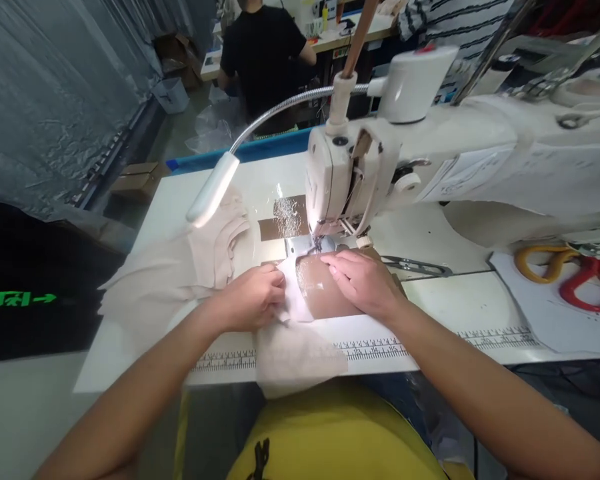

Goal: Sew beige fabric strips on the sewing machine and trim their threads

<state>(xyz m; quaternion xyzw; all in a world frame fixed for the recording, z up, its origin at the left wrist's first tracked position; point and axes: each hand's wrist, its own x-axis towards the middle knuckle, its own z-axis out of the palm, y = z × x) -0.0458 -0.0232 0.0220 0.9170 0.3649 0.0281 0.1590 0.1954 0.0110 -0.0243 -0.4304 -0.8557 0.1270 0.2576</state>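
Observation:
A white sewing machine (330,180) stands in front of me, its presser foot (323,244) down near the middle of the work area. A piece of pale fabric (296,293) lies at the foot, and its lower end hangs over the table's front edge. My left hand (255,297) is closed, its fingers gripping this fabric left of the foot. My right hand (363,280) lies with fingers stretched out on a brown surface (325,293), fingertips close to the foot. Whether those fingertips also touch the fabric is hard to make out.
Stacked pale fabric pieces (205,253) lie on the left under a lamp (213,190). Tweezers (417,265) and scissors with red and orange handles (590,283) are at the right. A printed ruler (375,350) runs along the front edge. A person (263,60) sits beyond.

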